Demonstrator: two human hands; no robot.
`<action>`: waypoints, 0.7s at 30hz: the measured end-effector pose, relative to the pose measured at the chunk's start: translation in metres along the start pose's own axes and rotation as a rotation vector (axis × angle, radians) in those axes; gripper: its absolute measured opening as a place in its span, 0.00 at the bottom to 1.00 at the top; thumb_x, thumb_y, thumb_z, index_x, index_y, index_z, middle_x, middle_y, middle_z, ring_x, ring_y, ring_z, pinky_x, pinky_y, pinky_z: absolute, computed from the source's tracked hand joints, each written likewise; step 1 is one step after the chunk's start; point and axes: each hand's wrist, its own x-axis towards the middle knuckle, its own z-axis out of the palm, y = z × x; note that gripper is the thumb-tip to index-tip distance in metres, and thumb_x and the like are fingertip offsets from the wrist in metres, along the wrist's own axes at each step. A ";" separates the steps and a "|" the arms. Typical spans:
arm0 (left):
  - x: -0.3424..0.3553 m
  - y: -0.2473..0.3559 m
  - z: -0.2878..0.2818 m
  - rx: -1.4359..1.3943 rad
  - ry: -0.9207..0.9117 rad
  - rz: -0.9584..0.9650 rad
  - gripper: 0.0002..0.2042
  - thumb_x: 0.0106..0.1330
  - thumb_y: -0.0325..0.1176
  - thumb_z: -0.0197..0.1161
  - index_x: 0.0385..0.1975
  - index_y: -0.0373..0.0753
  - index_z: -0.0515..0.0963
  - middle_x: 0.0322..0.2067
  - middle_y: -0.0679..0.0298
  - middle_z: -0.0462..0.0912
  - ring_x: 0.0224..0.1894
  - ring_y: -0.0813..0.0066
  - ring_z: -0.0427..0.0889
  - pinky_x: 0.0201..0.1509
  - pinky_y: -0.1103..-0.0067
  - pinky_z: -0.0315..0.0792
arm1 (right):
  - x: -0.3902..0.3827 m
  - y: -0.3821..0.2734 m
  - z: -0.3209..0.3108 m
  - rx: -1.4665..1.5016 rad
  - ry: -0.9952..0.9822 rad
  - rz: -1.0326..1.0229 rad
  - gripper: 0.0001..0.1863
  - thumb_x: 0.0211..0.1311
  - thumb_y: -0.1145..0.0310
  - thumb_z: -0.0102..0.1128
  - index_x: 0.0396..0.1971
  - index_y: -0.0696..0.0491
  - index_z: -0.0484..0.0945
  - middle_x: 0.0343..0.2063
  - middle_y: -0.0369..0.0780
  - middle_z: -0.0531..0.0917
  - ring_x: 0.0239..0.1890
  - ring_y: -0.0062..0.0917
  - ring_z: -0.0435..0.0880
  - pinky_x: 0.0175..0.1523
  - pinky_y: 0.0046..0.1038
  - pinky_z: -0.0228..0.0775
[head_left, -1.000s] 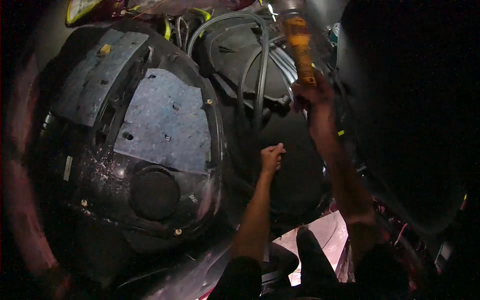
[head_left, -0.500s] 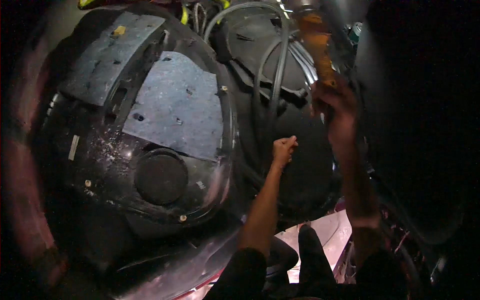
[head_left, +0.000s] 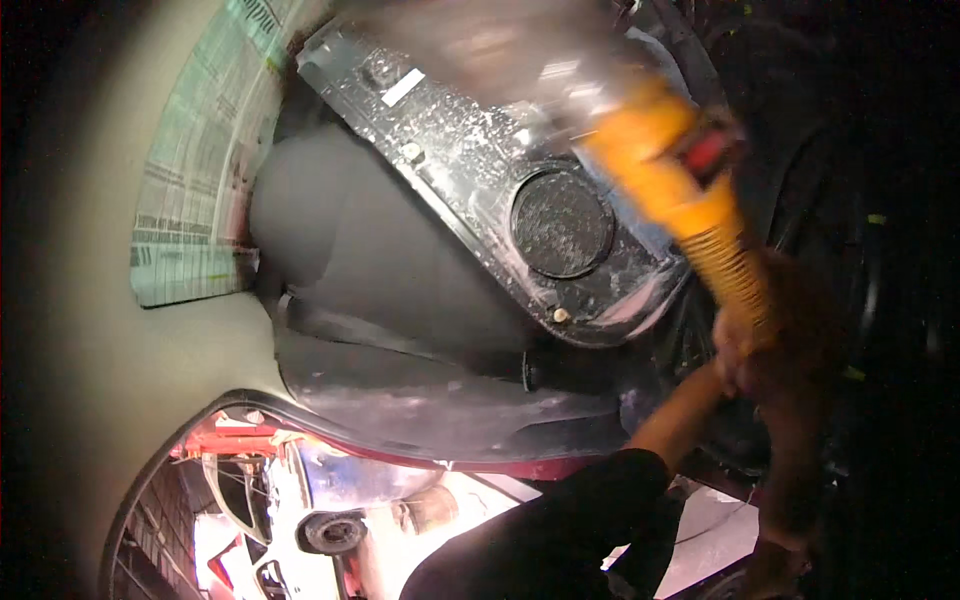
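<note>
A dark-sleeved left forearm (head_left: 600, 500) rises from the lower edge toward the middle right, where its hand is lost behind the tool and the other arm; whether that left hand is open or closed cannot be told. Just beside it, the right hand (head_left: 745, 345) is closed around the ribbed lower grip of a yellow-orange power tool (head_left: 670, 185), which slants up and to the left, blurred, with a red patch on its body. The tool's upper end lies over a dusty black panel (head_left: 470, 170) that carries 1 round speaker grille (head_left: 562, 224) and a small white label. Beyond the panel sits dark grey moulded trim (head_left: 380, 300), edged on the left by taped newspaper masking (head_left: 195, 200). Farthest off, at the lower left, a white car (head_left: 310, 500) stands in bright light.
</note>
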 end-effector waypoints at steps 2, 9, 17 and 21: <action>-0.009 0.000 0.000 -0.003 0.019 -0.006 0.17 0.66 0.43 0.62 0.27 0.33 0.80 0.16 0.67 0.72 0.19 0.79 0.68 0.21 0.74 0.63 | -0.012 0.000 -0.007 -0.017 -0.020 0.029 0.21 0.63 0.63 0.53 0.53 0.58 0.75 0.21 0.32 0.73 0.20 0.16 0.69 0.26 0.20 0.63; -0.059 -0.002 -0.004 0.014 0.042 0.026 0.16 0.67 0.41 0.61 0.27 0.32 0.79 0.17 0.67 0.72 0.21 0.79 0.68 0.24 0.74 0.64 | -0.070 0.002 -0.014 -0.055 -0.094 0.057 0.22 0.64 0.61 0.51 0.54 0.58 0.74 0.19 0.32 0.70 0.17 0.16 0.66 0.24 0.20 0.62; -0.137 0.008 0.029 0.111 -0.003 0.077 0.15 0.68 0.39 0.59 0.26 0.31 0.78 0.18 0.67 0.73 0.24 0.79 0.69 0.28 0.74 0.65 | -0.132 -0.040 0.068 -0.025 -0.331 0.003 0.24 0.66 0.58 0.48 0.56 0.58 0.73 0.17 0.32 0.68 0.14 0.15 0.63 0.21 0.20 0.60; -0.203 0.030 0.038 0.184 0.015 0.157 0.15 0.69 0.38 0.58 0.26 0.31 0.78 0.19 0.67 0.73 0.26 0.79 0.69 0.29 0.74 0.66 | -0.176 -0.084 0.137 -0.005 -0.520 0.001 0.25 0.67 0.57 0.46 0.57 0.59 0.73 0.16 0.31 0.66 0.12 0.15 0.61 0.19 0.20 0.59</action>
